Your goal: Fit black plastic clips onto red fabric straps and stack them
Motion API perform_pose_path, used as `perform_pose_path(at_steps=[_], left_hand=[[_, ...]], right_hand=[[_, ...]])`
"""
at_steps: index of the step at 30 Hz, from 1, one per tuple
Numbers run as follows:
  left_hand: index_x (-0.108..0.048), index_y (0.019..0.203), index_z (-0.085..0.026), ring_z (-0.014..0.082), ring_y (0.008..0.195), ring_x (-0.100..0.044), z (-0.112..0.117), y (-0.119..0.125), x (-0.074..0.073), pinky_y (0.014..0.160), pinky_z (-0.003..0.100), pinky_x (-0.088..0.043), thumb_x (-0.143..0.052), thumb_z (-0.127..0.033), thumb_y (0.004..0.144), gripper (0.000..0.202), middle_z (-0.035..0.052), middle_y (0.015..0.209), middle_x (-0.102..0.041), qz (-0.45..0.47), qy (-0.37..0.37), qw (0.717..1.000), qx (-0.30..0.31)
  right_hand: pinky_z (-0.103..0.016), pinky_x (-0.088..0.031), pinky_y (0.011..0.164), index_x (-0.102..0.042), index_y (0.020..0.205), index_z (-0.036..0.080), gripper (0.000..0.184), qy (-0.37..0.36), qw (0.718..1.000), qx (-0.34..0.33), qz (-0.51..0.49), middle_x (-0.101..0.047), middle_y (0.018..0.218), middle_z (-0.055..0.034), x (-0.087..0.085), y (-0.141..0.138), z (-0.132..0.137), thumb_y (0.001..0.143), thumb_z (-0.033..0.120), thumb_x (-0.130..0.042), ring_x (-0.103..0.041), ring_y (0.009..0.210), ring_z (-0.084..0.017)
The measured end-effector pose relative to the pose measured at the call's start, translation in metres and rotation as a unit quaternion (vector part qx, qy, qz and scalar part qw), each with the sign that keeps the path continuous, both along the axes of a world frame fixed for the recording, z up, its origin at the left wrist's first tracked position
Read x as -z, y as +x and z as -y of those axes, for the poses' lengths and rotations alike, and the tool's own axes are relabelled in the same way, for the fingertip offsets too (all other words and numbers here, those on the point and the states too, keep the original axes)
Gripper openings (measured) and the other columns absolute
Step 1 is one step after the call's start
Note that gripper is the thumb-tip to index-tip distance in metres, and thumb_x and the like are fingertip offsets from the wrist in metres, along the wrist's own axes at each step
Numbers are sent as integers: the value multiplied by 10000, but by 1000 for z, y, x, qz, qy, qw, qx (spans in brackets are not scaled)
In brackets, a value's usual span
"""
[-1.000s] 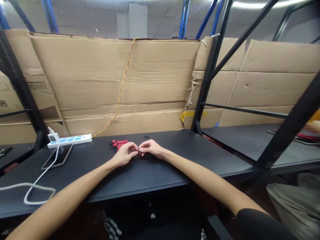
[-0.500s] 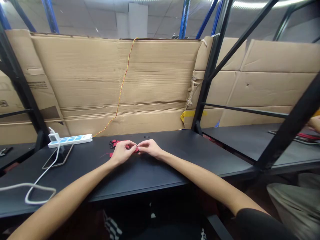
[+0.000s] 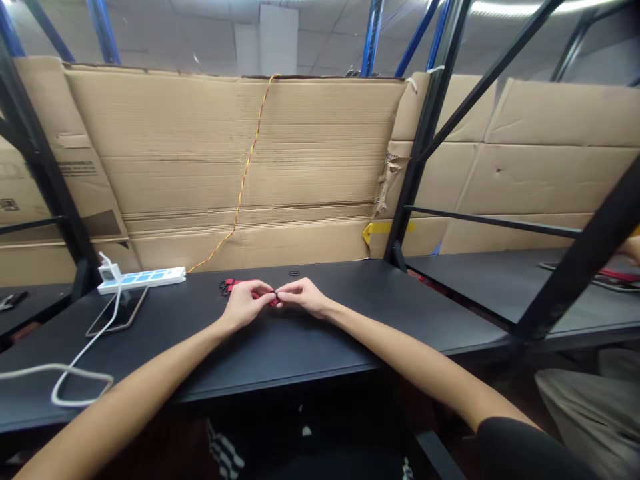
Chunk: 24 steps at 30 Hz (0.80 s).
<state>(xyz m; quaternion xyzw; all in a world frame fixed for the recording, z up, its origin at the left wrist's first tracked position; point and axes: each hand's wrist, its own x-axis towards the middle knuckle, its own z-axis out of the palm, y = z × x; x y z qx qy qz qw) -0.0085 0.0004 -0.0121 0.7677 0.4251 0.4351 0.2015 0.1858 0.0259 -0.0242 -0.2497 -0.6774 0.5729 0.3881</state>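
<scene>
My left hand [image 3: 246, 304] and my right hand [image 3: 302, 297] meet fingertip to fingertip over the black table [image 3: 300, 347]. Both pinch a small red strap [image 3: 273, 301] between them, with a dark bit at the pinch point. Just behind my left hand lies a small pile of red straps with black rings [image 3: 231, 285]. A single black ring [image 3: 294, 273] lies farther back on the table.
A white power strip [image 3: 143, 279] sits at the back left with a white cable [image 3: 75, 373] looping forward beside a phone [image 3: 116, 311]. Cardboard sheets [image 3: 240, 167] wall the back. Black rack posts [image 3: 420, 147] stand to the right. Another person's hand [image 3: 631, 248] shows at the far right.
My left hand has shifted slightly back toward the pile, covering more of the red straps. Both hands stay pinched together on the strap.
</scene>
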Motion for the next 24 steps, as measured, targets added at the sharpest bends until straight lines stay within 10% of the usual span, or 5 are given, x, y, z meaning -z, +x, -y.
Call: perform_pose_path(at_steps=[12, 24], left_hand=[[-633, 1003, -184, 191, 950, -632, 7, 5, -1, 879, 313, -478, -756, -340, 671, 386, 52, 1045, -679, -43, 67, 994, 73], [-616, 1139, -184, 172, 821, -586, 0, 1, 5, 778, 294, -464, -546, -391, 873, 344, 51, 898, -611, -151, 170, 974, 17]], right_hand=[[-284, -468, 653, -675, 751, 136, 309, -81, 996, 2, -23, -652, 654, -2, 4, 2, -7, 528, 277, -836, -602, 610, -134], [-260, -459, 621, -664, 769, 135, 349, -80, 994, 51, -54, -632, 677, 3, 4, 5, -13, 519, 300, -843, -560, 577, -100]])
